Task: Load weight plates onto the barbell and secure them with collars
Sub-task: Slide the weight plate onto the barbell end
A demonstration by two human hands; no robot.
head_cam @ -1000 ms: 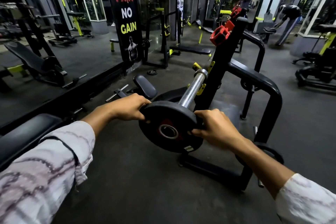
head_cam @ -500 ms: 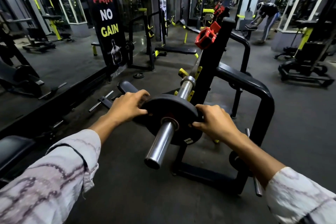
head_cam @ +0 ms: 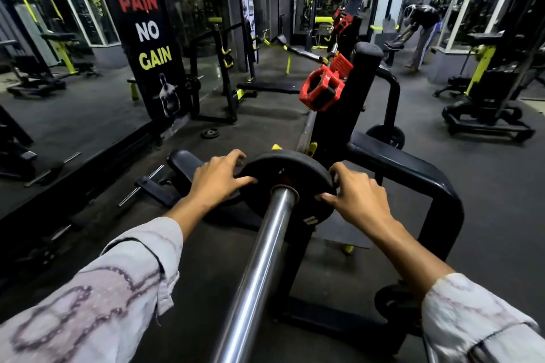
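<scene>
Gripping the plate [head_cam: 287,169] on the barbell sleeve [head_cam: 259,268], red collar [head_cam: 321,91] perhaps clipped beyond

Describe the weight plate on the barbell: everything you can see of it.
The weight plate is a round black disc, seemingly rubber-coated, with a red ring round its centre hole and a small pale label near its lower right edge. It stands upright, threaded on the shiny steel barbell sleeve, which runs through its hole toward the camera. The left hand grips its left rim, the right hand its right rim, thumbs on the near face.
</scene>
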